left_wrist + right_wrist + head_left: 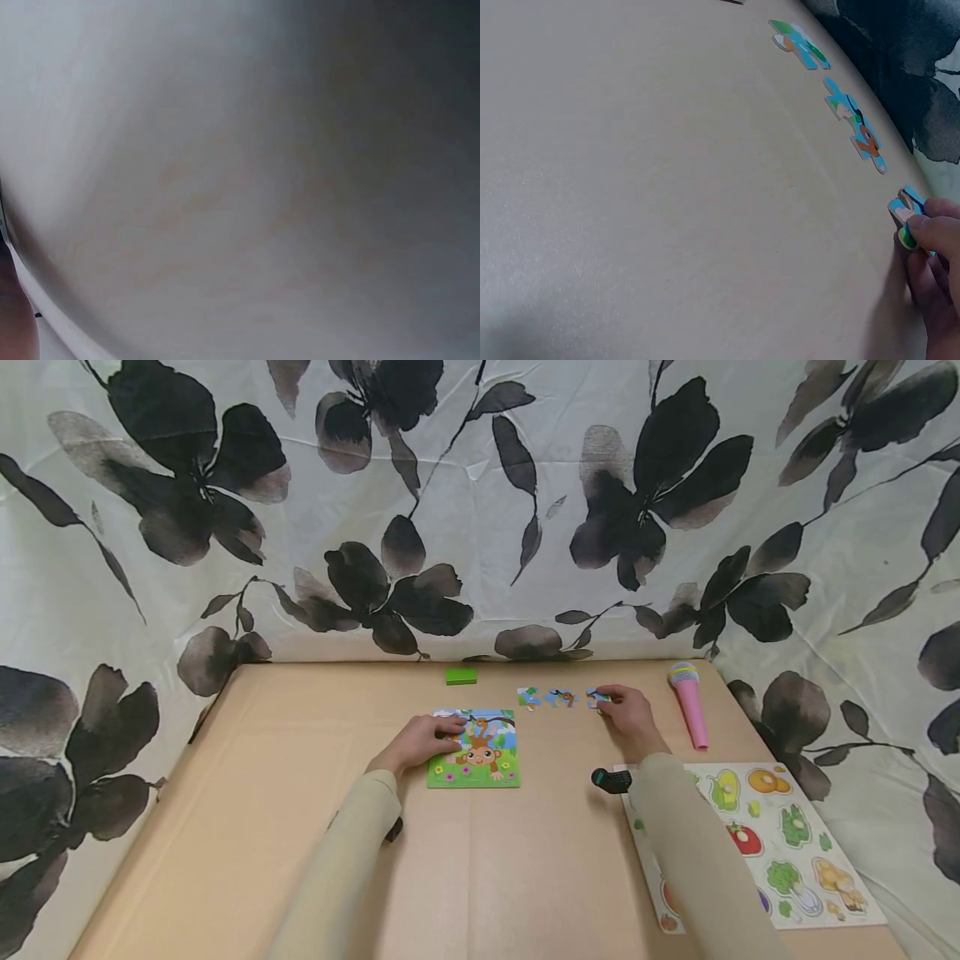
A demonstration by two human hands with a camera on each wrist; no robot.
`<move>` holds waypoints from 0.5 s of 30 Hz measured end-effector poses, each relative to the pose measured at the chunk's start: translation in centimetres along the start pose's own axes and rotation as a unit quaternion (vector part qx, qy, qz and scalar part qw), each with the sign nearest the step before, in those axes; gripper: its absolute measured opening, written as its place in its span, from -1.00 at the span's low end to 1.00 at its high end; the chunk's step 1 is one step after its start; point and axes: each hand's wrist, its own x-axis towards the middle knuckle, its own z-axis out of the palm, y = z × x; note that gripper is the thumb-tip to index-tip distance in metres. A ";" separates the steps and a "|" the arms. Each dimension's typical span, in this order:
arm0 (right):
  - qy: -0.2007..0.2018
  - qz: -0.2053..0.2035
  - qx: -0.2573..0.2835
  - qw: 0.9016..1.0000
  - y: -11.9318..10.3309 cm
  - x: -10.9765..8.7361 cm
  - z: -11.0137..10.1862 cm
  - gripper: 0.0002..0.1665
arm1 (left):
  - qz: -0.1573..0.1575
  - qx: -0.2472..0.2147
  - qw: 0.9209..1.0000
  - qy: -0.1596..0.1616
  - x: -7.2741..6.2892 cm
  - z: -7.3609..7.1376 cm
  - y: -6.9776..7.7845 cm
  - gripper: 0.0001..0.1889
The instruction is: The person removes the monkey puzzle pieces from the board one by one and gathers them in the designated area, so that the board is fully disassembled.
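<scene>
At the table's middle lies a square monkey puzzle [487, 768] in a green and blue picture. My left hand [420, 742] rests over its upper left part, fingers and thumb reaching onto the picture and hiding that corner. Farther right, my right hand [632, 717] pinches a small blue puzzle piece [904, 214] between thumb and fingers, close over the table. To the left of it, two more pieces lie in a row: a blue piece with brown [859, 131] and a blue-green piece [801, 43]. The left wrist view is mostly filled by a blurred pale surface.
A green block [461, 677] sits near the back edge. At the right lies a pink toy microphone [690, 706]. Under the right forearm is a white board with vegetable pictures [810, 877]. A floral cloth [480, 527] hangs behind the table [525, 877].
</scene>
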 end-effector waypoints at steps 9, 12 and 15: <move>0.005 -0.054 -0.062 0.997 -0.4 0.2 0.4 -0.77 | 0.001 0.005 1.000 0.000 -0.1 -0.1 0.0 -0.61; 0.007 -0.052 -0.064 0.997 -0.3 0.2 0.5 -0.77 | 0.001 0.004 1.000 -0.001 0.0 0.0 -0.1 -0.61; 0.005 -0.049 -0.063 0.997 -0.3 0.1 0.4 -0.76 | 0.000 0.005 1.000 0.009 0.1 0.1 -0.2 -0.61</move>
